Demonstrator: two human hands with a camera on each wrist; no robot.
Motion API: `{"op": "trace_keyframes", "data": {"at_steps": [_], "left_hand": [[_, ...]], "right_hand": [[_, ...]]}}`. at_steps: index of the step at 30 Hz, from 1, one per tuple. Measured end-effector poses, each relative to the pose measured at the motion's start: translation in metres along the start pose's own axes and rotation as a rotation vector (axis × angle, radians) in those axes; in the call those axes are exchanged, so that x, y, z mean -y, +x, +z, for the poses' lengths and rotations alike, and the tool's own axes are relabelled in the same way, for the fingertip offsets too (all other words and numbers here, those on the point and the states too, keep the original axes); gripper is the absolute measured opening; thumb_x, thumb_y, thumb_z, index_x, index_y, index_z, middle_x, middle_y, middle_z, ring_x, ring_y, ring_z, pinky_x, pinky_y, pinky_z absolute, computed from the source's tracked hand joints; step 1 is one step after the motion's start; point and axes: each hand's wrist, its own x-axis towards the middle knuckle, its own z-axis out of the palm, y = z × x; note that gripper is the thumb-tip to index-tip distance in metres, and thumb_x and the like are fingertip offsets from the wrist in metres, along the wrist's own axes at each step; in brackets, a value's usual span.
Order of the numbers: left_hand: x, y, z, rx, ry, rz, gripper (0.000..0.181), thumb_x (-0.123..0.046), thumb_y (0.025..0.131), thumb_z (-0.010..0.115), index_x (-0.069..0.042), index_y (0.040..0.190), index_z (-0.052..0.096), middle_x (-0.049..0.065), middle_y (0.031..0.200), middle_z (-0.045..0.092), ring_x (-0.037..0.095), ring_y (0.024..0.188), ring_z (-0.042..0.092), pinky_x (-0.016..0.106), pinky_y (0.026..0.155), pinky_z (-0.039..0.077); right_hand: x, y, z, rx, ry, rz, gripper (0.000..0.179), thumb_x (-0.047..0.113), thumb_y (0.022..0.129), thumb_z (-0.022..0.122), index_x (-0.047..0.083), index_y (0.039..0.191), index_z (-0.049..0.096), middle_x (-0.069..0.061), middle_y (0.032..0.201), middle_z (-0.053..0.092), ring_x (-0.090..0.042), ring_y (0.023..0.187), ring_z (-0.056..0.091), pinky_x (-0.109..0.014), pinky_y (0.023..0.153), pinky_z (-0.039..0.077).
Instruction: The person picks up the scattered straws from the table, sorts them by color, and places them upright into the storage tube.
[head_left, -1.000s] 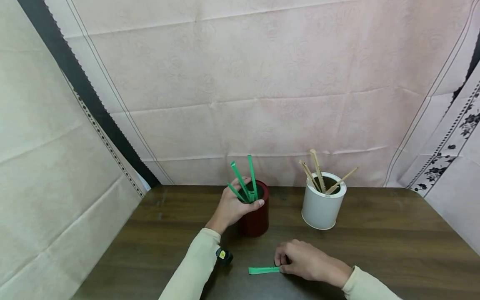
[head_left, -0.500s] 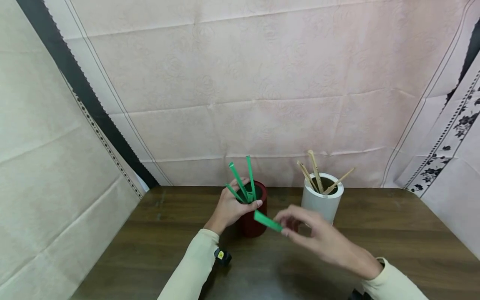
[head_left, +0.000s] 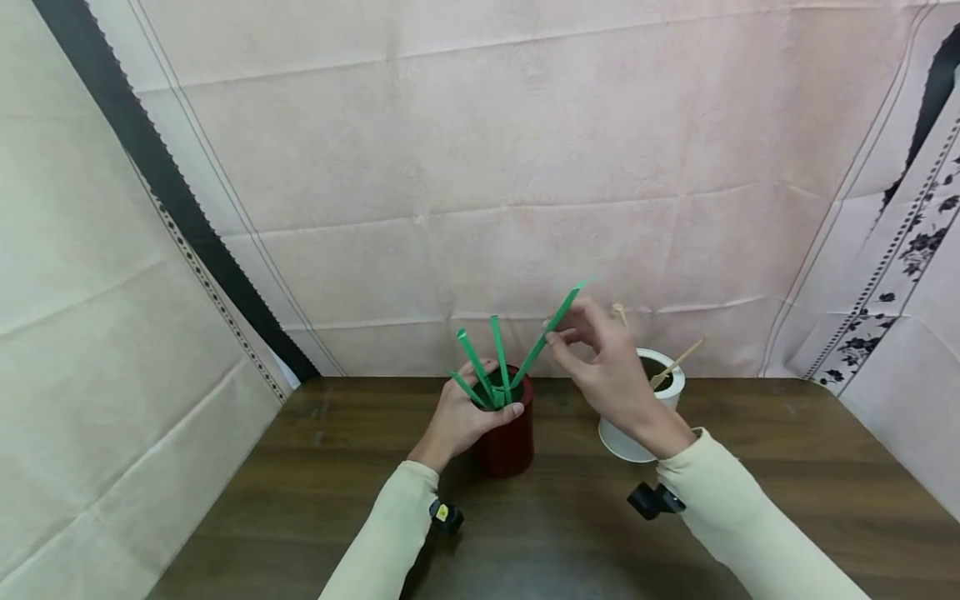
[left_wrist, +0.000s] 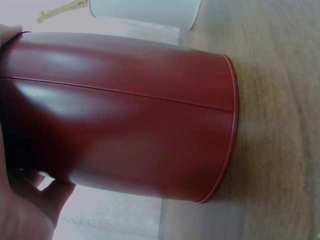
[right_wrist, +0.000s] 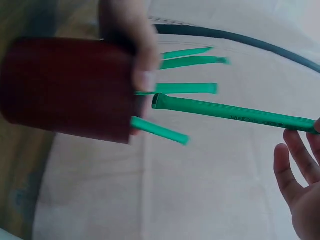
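Note:
My left hand (head_left: 459,423) grips a dark red cylindrical can (head_left: 510,448) near its rim, thumb in front and fingers on the far side. Several narrow green packets (head_left: 498,350) stick up from its mouth. Over the can's right side, my right hand (head_left: 611,371) pinches another long green stick packet (right_wrist: 215,111) by its upper part. That packet slants, with its lower end close to the mouth in the right wrist view; dark print runs along it. The can's seam and bottom edge show in the left wrist view.
A white can (head_left: 626,442) stands right of the red one, partly behind my right hand. Beige sticks (head_left: 678,360) lean out of it. Both cans are on a brown wooden table (head_left: 330,500), with pale cloth (head_left: 487,150) hanging behind and at the sides.
My right hand has lifted the green packet off the table, carried it up beside the red can and turned it from flat to steeply slanted. My left hand has stayed on the can.

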Motion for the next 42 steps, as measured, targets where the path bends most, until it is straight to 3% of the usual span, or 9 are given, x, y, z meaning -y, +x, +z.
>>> {"op": "trace_keyframes", "data": {"at_steps": [4,12,17,22,27,31,35,42], "left_hand": [[0.0,0.002,0.001,-0.008,0.029,0.024,0.072,-0.054,0.076,0.082,-0.021,0.136,0.06,-0.007,0.133,0.057,0.013,0.125,0.052,0.047,0.1,0.047],[0.002,0.002,0.0,-0.007,0.068,0.04,0.074,-0.054,0.077,0.08,-0.017,0.139,0.058,-0.005,0.136,0.056,0.017,0.123,0.053,0.046,0.096,0.049],[0.003,0.002,0.0,-0.007,0.074,0.079,0.072,-0.051,0.079,0.08,-0.016,0.138,0.059,-0.001,0.135,0.056,0.018,0.121,0.054,0.045,0.095,0.05],[0.003,0.003,0.0,-0.005,0.075,0.063,0.07,-0.05,0.078,0.082,-0.021,0.138,0.059,-0.001,0.136,0.055,0.017,0.121,0.054,0.043,0.095,0.051],[0.003,0.003,0.0,0.002,0.082,0.037,0.071,-0.05,0.077,0.082,-0.023,0.139,0.059,-0.003,0.138,0.053,0.017,0.123,0.053,0.041,0.096,0.05],[0.0,0.003,0.0,0.001,0.073,0.026,0.07,-0.049,0.077,0.083,-0.021,0.138,0.06,-0.001,0.139,0.053,0.018,0.124,0.053,0.043,0.097,0.05],[0.001,0.004,-0.001,-0.002,0.077,0.009,0.07,-0.047,0.077,0.084,-0.021,0.138,0.06,0.0,0.139,0.053,0.018,0.124,0.052,0.043,0.098,0.049],[0.002,0.001,0.005,-0.044,0.025,0.01,0.075,-0.049,0.076,0.083,-0.026,0.141,0.054,-0.003,0.139,0.052,0.016,0.124,0.052,0.046,0.1,0.047]], "right_hand": [[-0.021,-0.004,0.015,0.044,-0.033,0.065,0.017,-0.002,0.094,0.062,0.009,0.106,0.058,-0.002,0.102,0.066,-0.02,0.087,0.07,-0.03,0.077,0.055],[-0.06,-0.027,0.033,0.216,-0.035,0.338,0.009,0.004,0.095,0.06,0.008,0.104,0.06,-0.007,0.105,0.065,-0.021,0.097,0.067,-0.039,0.083,0.054],[-0.069,-0.036,0.035,0.289,-0.1,0.387,0.013,0.005,0.094,0.062,0.014,0.102,0.066,-0.002,0.11,0.06,-0.016,0.091,0.059,-0.034,0.078,0.052],[-0.072,-0.042,0.033,0.299,-0.118,0.365,0.022,0.004,0.093,0.064,0.016,0.111,0.07,0.0,0.114,0.061,-0.015,0.092,0.059,-0.028,0.073,0.05],[-0.071,-0.05,0.029,0.293,-0.096,0.364,0.031,0.002,0.092,0.064,0.011,0.122,0.064,-0.007,0.113,0.062,-0.022,0.1,0.063,-0.038,0.082,0.053],[-0.066,-0.058,0.021,0.288,-0.091,0.424,0.041,0.008,0.094,0.067,0.012,0.133,0.055,-0.012,0.122,0.062,-0.028,0.113,0.062,-0.049,0.093,0.05],[-0.066,-0.069,0.022,0.276,-0.018,0.506,0.052,0.015,0.095,0.068,0.014,0.142,0.046,-0.014,0.134,0.057,-0.034,0.122,0.058,-0.053,0.096,0.048],[-0.061,-0.089,0.048,0.221,0.097,0.645,0.063,0.015,0.095,0.067,0.011,0.151,0.037,-0.017,0.15,0.044,-0.039,0.135,0.046,-0.056,0.105,0.041]]}}
